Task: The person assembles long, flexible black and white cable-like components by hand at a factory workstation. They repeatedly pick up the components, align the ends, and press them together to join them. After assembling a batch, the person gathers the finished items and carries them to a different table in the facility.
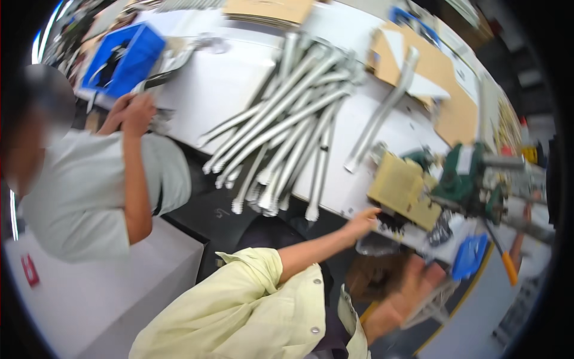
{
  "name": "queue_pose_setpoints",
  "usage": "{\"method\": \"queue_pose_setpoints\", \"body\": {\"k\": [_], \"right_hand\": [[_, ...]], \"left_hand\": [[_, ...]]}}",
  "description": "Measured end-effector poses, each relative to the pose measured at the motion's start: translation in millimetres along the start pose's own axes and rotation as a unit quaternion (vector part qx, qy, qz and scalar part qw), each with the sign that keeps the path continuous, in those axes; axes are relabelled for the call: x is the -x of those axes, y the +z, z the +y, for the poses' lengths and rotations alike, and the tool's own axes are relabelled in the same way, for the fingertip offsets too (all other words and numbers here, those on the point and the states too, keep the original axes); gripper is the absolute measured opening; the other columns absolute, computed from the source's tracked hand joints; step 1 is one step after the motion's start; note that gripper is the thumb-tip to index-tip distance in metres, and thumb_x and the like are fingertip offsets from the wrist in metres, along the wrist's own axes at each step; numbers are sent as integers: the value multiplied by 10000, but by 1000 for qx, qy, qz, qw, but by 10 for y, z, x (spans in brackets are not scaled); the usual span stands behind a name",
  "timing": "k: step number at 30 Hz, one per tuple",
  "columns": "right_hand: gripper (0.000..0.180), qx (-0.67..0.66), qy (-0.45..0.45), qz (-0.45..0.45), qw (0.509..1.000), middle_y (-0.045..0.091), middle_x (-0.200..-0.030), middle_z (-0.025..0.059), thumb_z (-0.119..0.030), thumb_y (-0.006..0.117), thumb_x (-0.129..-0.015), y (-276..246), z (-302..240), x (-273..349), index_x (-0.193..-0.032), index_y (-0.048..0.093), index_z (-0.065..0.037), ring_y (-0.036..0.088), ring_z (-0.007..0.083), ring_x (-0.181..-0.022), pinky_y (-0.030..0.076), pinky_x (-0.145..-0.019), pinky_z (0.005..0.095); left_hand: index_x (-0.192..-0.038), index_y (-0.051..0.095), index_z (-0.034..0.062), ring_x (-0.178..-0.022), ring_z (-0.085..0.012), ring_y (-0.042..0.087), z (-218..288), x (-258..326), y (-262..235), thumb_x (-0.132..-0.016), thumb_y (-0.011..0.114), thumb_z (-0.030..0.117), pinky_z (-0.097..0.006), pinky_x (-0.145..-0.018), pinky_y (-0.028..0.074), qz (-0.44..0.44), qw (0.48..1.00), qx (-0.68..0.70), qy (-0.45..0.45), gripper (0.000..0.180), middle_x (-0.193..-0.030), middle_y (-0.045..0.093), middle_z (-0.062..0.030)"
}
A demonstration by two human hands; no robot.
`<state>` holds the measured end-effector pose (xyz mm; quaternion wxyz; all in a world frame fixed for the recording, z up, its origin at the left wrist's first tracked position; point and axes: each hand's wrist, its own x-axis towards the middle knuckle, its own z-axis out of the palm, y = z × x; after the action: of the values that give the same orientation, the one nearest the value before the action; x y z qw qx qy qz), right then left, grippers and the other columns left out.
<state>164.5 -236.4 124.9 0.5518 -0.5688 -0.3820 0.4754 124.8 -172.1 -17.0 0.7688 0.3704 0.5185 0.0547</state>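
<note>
I watched from the head view — the white table [221, 84] ran from about nine o'clock up to three o'clock, its edge bent by the lens. At eleven o'clock sat a blue plastic bin [128, 57], boxy and smooth-walled. At twelve o'clock a flat stack of brown cardboard [269, 11] lay at the table's far side, and at one to two o'clock another brown cardboard sheet [439, 75] lay with a white sheet on top. In the middle a heap of grey metal tubes [287, 119] fanned out, long, round and dull-shiny, their flattened ends pointing toward six o'clock; one tube [382, 110] lay apart to the right of the heap.

My left hand [363, 222] reached to the table edge at about four o'clock, fingers loosely curled and holding nothing, its tips just beside a tan cardboard box [397, 182] with a ribbed face. My right hand [412, 290] was blurred at five o'clock, fingers spread open and empty. Beyond the box stood a green metal tool [463, 179], and below it a small blue plastic piece [469, 256]. My sleeves were pale yellow with metal snaps.

At nine o'clock another person in a pale grey shirt [84, 191] leaned at the table, hand [134, 113] near the bin — I could not tell its grip.
</note>
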Motion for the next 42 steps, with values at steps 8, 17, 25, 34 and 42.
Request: {"method": "queue_pose_setpoints", "body": {"k": [8, 17, 25, 34, 42], "right_hand": [[715, -115, 231, 290, 922, 162, -1561, 129, -512, 417, -950, -327, 1254, -376, -1474, 244, -57, 225, 287, -1408, 194, -1117, 438], [661, -473, 194, 167, 843, 176, -1554, 144, -527, 226, -989, 426, -219, -814, -1510, 144, -127, 267, 343, -1389, 272, -1096, 499], [609, 200, -78, 241, 947, 411, -1418, 186, -451, 370, -994, 1024, 533, -1439, -1395, 365, 7, 443, 294, -1277, 337, -1058, 433], [359, -77, 160, 96, 979, 642, -1112, 145, -250, 548, -959, 910, 1081, -1904, -1149, 579, 53, 633, 225, -1016, 505, -814, 298], [289, -96, 260, 132, 952, 657, -1089, 139, -227, 547, -953, 899, 1488, -1959, -1099, 601, 16, 649, 214, -974, 501, -789, 303]], "left_hand": [[-1471, 208, 77, -1410, -365, 123, 139, 473, 635, -956, 417, 427, -525, -1121, 78, 189, 914, -253, 257, 657, -1525, 116, -220], [-1395, 379, 37, -1376, -434, 243, 673, 12, -995, -898, 503, 277, -595, -1076, 187, 88, 774, -497, 382, 566, -1463, 318, -234], [-1432, 318, 0, -1415, -323, 203, 1205, 508, -917, -950, 519, 323, -426, -1114, 258, 34, 910, 130, 393, 614, -1550, 146, -185], [-1177, 583, 9, -1165, -294, 538, 1454, 425, -2200, -846, 631, 150, -362, -985, 410, 138, 883, -203, 400, 363, -1201, 591, -179], [-1005, 668, 8, -949, -158, 633, 990, 348, -2962, -919, 590, 202, -285, -863, 472, 222, 944, -100, 224, 226, -977, 685, -102]]}}
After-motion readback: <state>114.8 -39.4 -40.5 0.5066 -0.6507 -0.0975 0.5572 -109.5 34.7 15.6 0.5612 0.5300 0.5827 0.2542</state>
